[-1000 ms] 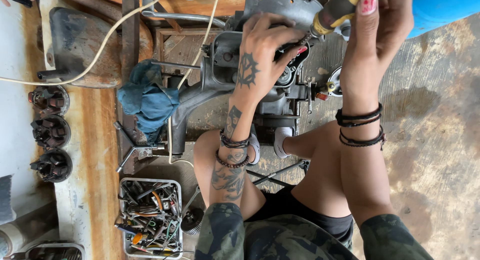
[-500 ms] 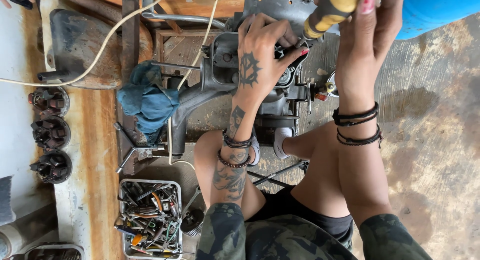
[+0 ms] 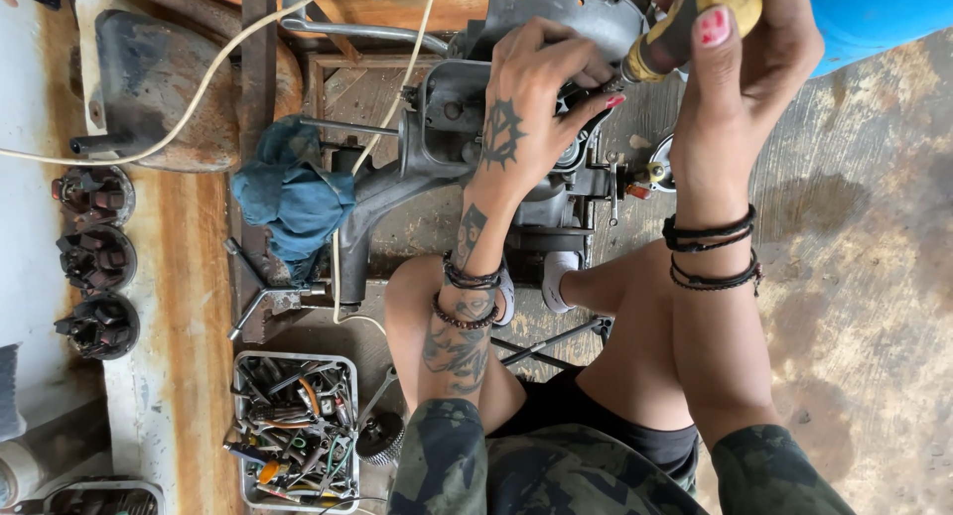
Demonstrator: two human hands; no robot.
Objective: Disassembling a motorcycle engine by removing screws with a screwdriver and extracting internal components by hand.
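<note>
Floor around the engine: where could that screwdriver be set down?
Bare concrete lies right of the right hand. Crowded elsewhere: engine, blue rag, tool tray by the left hand.

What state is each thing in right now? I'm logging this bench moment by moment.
left hand: spread on the engine block, fingertips pressing.
right hand: closed around the yellow-handled screwdriver.
yellow-handled screwdriver: gripped, tip toward the engine.
engine block: resting on the floor, partly stripped.
blue rag: crumpled beside the engine.
tool tray: full of jumbled tools.
white cable: slack, draped across.
</note>
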